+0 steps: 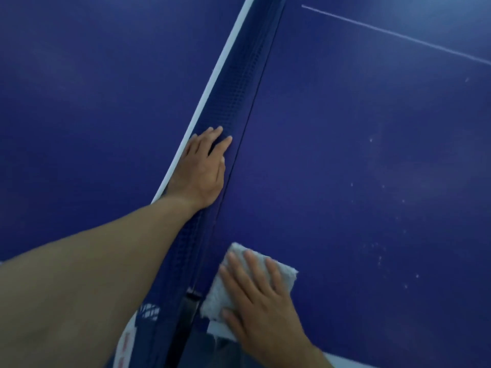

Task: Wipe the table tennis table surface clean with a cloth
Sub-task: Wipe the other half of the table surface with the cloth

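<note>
The blue table tennis table [358, 155] fills the view, split by its net [239, 83], which runs from the bottom middle to the top middle with a white top band. My left hand [203, 168] lies flat against the net, fingers spread and pointing up along it. My right hand [261, 301] presses flat on a grey-white cloth [220, 293] that lies on the right half of the table, close beside the net and near the table's front edge. Small pale specks dot the surface to the right of the cloth.
A thin white line [398, 35] crosses the right half at the upper right. The black net post clamp [188, 306] sits at the table's edge just left of the cloth. The table's white edge line [345, 359] shows at the bottom right.
</note>
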